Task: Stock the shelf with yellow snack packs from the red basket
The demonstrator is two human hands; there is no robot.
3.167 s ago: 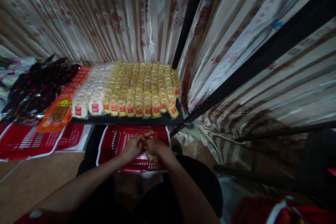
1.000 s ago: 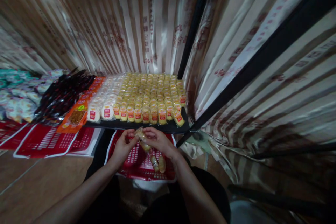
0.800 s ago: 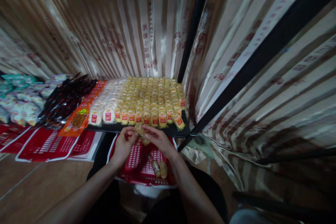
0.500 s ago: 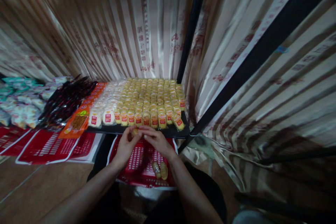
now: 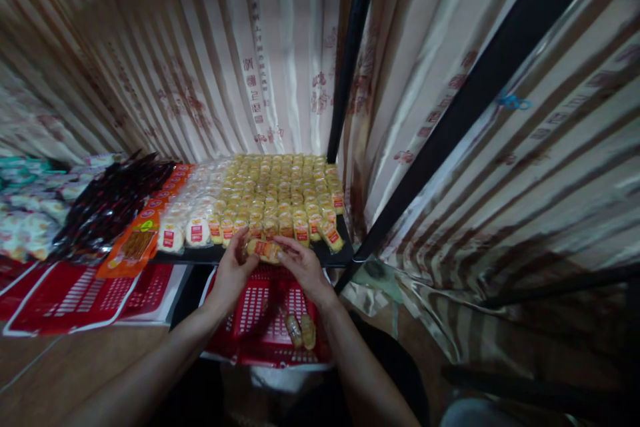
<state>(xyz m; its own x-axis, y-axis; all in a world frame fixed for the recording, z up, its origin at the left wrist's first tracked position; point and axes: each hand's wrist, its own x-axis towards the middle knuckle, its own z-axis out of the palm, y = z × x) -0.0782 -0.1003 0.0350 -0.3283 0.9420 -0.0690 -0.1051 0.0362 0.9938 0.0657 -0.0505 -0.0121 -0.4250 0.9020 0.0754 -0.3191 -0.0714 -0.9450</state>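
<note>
Between my two hands is a yellow wrapped snack [image 5: 264, 250] with an orange-red label turned up. My left hand [image 5: 234, 271] is closed on its left end, and the fingers of my right hand [image 5: 304, 269] pinch its right end. Below them lies a red shopping basket [image 5: 250, 330] with a white handle. Two more wrapped snacks, a shinier one [image 5: 293, 330] and a yellow one [image 5: 308, 331], rest at its right side. Just beyond my hands, rows of yellow wrapped snacks [image 5: 280, 187] stand packed on a black shelf [image 5: 200, 255].
Left of the rows are white round packets [image 5: 197, 230], an orange snack bag [image 5: 133, 247], dark packets [image 5: 110, 207] and pale bags [image 5: 25, 230]. Another red basket [image 5: 75, 297] is at lower left. Black posts [image 5: 420, 180] and a printed curtain [image 5: 210, 67] border the shelf.
The snack has turned in my hands, so its label now shows. My hands have spread apart toward its ends. The whole view has shifted slightly.
</note>
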